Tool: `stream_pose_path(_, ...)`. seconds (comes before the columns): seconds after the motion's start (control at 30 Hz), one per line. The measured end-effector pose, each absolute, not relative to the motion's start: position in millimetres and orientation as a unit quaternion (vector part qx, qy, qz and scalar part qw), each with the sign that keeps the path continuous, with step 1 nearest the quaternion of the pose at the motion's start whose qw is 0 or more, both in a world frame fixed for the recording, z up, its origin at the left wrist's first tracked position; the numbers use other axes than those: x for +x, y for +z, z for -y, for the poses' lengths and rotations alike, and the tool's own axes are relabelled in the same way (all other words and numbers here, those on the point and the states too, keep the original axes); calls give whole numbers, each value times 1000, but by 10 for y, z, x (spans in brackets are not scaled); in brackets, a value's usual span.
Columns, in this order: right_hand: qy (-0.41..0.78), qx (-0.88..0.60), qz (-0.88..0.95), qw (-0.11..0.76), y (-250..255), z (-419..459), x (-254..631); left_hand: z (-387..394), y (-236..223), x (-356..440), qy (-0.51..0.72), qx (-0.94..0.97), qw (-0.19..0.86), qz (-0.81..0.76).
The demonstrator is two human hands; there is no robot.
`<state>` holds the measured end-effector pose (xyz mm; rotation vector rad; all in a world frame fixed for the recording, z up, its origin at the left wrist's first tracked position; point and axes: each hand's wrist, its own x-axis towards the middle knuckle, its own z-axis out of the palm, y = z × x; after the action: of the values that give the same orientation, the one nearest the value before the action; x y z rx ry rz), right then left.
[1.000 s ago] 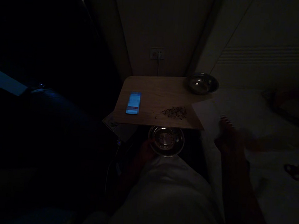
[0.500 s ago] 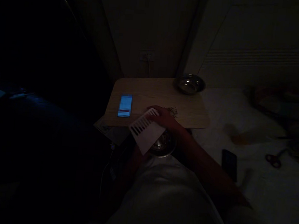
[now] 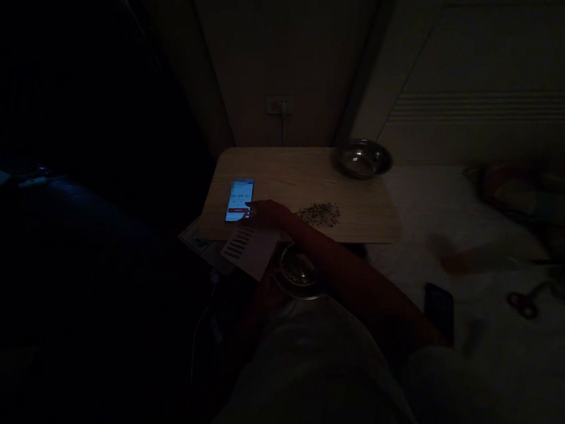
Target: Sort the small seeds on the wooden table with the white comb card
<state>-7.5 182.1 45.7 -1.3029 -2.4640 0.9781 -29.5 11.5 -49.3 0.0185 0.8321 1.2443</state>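
Observation:
My right hand (image 3: 266, 214) reaches over the front of the small wooden table (image 3: 287, 166), its fingers extended at the lit screen of a phone (image 3: 240, 194), which shows a timer. Just below lies a white slotted sheet (image 3: 253, 252), tilted beside a metal bowl (image 3: 301, 270) at my lap. My left hand (image 3: 272, 290) is very dark; it appears closed on the sheet's lower corner beside the bowl, though its fingers barely show. Small dark, seed-like bits (image 3: 319, 213) are scattered on the table right of my right hand.
Another metal bowl (image 3: 363, 158) stands at the table's back right corner. On the white bedding to the right are a dark phone (image 3: 439, 310) and red-handled scissors (image 3: 522, 304). A wall socket (image 3: 279, 105) with a plugged cable is behind the table. The room is dim.
My right hand has let go of the white slotted sheet and moved left to the phone. The sheet has dropped lower and left, uncovering more of the bowl and the scattered bits.

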Motion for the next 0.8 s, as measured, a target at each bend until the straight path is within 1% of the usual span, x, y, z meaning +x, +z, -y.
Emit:
stream_pose_path(0.1,329,-438,830,104,490,-1812,-5,-96,-473,-299,574,18,725,-379)
stream_pose_path(0.23,357,-455,790,205,593,-1750,220,-125,-495,-322,546,0,750,-373)
stream_pose_path(0.3,389,-471,751,251,649,-1696,404,-146,-532,-331,539,-19,752,-379)
stream_pose_path(0.47,494,-539,570,375,662,-1524,1069,-149,-623,-352,518,-33,754,-402)
stream_pose_path(0.6,532,-513,444,506,523,-1417,1674,-132,-657,-380,508,-36,754,-414)
stream_pose_path(0.7,538,-502,374,565,435,-1365,2017,-137,-670,-386,511,-26,761,-400)
stream_pose_path(0.8,561,-492,262,612,402,-1310,2210,-153,-677,-378,510,-21,767,-389)
